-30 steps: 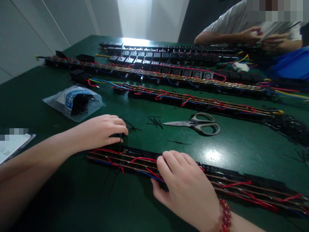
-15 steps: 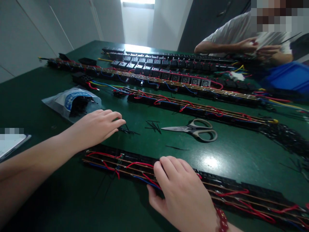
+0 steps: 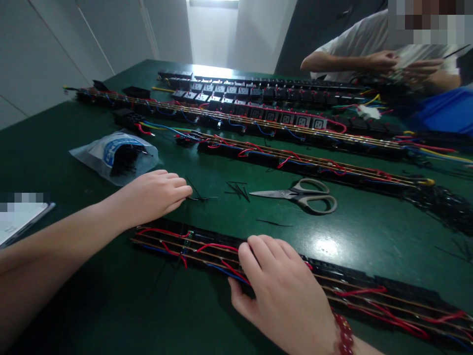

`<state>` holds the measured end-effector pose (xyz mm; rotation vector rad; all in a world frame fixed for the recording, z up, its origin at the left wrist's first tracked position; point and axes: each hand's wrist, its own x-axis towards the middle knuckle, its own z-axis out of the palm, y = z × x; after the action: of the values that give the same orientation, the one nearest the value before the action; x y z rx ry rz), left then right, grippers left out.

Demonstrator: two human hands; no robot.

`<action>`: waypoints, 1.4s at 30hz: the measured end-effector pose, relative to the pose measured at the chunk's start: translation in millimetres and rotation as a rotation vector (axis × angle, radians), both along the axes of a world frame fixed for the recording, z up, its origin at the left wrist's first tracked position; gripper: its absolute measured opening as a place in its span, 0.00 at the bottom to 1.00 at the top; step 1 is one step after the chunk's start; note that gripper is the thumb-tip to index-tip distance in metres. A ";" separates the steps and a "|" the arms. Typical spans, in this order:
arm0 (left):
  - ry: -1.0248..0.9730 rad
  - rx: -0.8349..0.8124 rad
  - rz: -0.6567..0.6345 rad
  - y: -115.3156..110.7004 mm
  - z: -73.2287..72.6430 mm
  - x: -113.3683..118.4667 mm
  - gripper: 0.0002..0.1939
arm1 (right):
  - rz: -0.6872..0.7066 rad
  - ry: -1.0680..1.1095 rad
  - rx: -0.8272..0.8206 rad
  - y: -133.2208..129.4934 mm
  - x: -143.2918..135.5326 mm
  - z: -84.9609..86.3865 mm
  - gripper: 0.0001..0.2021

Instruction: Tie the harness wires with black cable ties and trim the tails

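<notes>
My left hand (image 3: 160,195) is closed, its fingertips pinched at thin black cable ties (image 3: 202,198) that stick out to the right on the green table. My right hand (image 3: 283,291) wraps over the near wired power strip (image 3: 210,254), thumb on the near side and fingers on the far side. This strip is a long black housing with bare copper rods and red and blue wires along it; part is hidden under the hand. Several loose cable ties (image 3: 238,190) lie beside the grey-handled scissors (image 3: 299,195), beyond my right hand.
An open plastic bag (image 3: 123,157) of black ties lies behind my left hand. Further back run several more wired strips (image 3: 306,167). A bundle of black cable (image 3: 443,204) lies at right, a blue bin (image 3: 449,113) behind it. A person (image 3: 354,52) works across the table.
My left fingers have closed together at the cable ties, and some ties have shifted. My right hand stays on the strip. The whole view has moved slightly.
</notes>
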<state>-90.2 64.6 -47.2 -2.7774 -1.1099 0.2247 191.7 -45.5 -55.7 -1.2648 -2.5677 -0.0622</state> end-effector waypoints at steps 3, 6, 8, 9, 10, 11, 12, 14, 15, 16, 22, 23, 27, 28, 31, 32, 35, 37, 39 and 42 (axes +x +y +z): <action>-0.006 0.000 -0.016 -0.3 -0.7 0.3 0.09 | 0.006 -0.002 0.004 -0.5 0.8 -1.1 0.11; -0.002 0.014 -0.020 -0.6 -0.5 1.0 0.10 | 0.004 -0.002 0.009 -1.5 0.9 -1.5 0.11; -0.005 0.025 -0.012 -1.1 0.1 1.9 0.10 | 0.004 -0.005 0.014 -1.7 0.5 -1.2 0.10; -0.008 0.028 -0.008 -1.4 0.3 2.5 0.10 | 0.003 -0.005 0.016 -1.7 0.3 -1.0 0.11; -0.012 0.030 -0.004 -1.7 0.6 3.0 0.11 | 0.004 -0.006 0.015 -1.5 0.3 -0.8 0.11; -0.016 0.031 -0.002 -1.9 0.7 3.4 0.11 | 0.006 -0.007 0.015 -1.4 0.3 -0.7 0.11; -0.020 0.031 -0.003 -2.0 0.8 3.7 0.12 | 0.007 -0.009 0.016 -1.2 0.5 -0.8 0.11; -0.030 0.034 -0.008 -1.9 0.7 3.9 0.13 | 0.007 -0.012 0.020 -0.9 1.0 -1.2 0.10; -0.034 0.034 -0.012 -1.8 0.5 3.8 0.13 | 0.006 -0.014 0.023 -0.9 1.2 -1.5 0.10; -0.039 0.035 -0.014 -1.5 0.2 3.6 0.13 | 0.006 -0.015 0.024 -0.9 1.4 -1.7 0.10; -0.048 -0.002 0.016 -1.0 -0.5 3.4 0.13 | 0.006 -0.019 0.020 -2.2 1.2 -1.2 0.10; -0.050 -0.010 0.026 -1.2 -0.3 3.5 0.13 | 0.007 -0.019 0.017 -2.3 1.1 -1.0 0.10; -0.030 -0.018 0.052 -1.8 0.6 3.4 0.13 | 0.003 -0.013 0.011 -1.9 0.7 -0.8 0.11; -0.025 -0.016 0.056 -1.8 0.9 3.2 0.14 | 0.004 -0.013 0.013 -1.7 0.7 -0.8 0.11; -0.029 -0.036 0.060 -1.5 1.3 2.3 0.13 | 0.006 -0.013 0.019 -1.6 0.8 -1.1 0.11; -0.032 -0.048 0.058 -1.2 1.4 2.1 0.12 | 0.007 -0.013 0.018 -1.7 0.8 -1.3 0.11; -0.038 -0.078 0.050 -0.4 0.8 1.6 0.12 | 0.004 -0.015 0.012 -2.1 1.3 -1.9 0.10; -0.041 -0.085 0.049 0.4 -0.3 1.4 0.12 | 0.004 -0.016 0.012 -2.3 1.7 -2.1 0.10; -0.039 -0.080 0.050 1.2 -1.7 1.1 0.12 | 0.006 -0.014 0.012 -2.4 1.9 -2.0 0.10; -0.031 -0.064 0.046 2.3 -3.6 0.4 0.12 | 0.008 -0.012 0.000 -2.1 1.7 -1.3 0.10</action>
<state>-89.7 66.9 -50.8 -2.8231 -1.1952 0.2269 193.4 -47.6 -57.0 -1.2585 -2.5825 -0.0686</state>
